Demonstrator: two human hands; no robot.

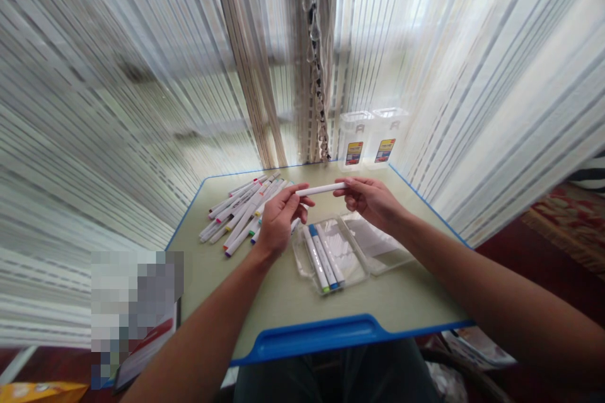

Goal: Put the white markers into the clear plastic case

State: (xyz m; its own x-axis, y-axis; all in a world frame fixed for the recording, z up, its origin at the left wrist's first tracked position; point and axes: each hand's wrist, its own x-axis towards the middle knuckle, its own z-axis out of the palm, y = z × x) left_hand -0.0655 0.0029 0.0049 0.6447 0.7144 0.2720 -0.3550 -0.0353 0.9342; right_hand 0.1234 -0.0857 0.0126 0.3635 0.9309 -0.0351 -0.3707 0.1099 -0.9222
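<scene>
A white marker pen (321, 189) is held nearly level above the table, one end in each hand. My left hand (280, 214) pinches its left end, and my right hand (371, 198) pinches the other. Below them lies an opened clear plastic case (352, 250), hinged side by side, its lid half under my right forearm. Several markers (322, 258) lie side by side in the case's left half, with green and blue ends towards me. To the left of my left hand a loose pile of white markers (241, 214) with coloured ends is spread, partly hidden by that hand.
Two clear plastic cases (355, 145) with labels stand upright at the far right corner of the table. The table (293, 305) has a blue rim with a shallow front groove. String curtains (142, 63) hang close around its back and sides.
</scene>
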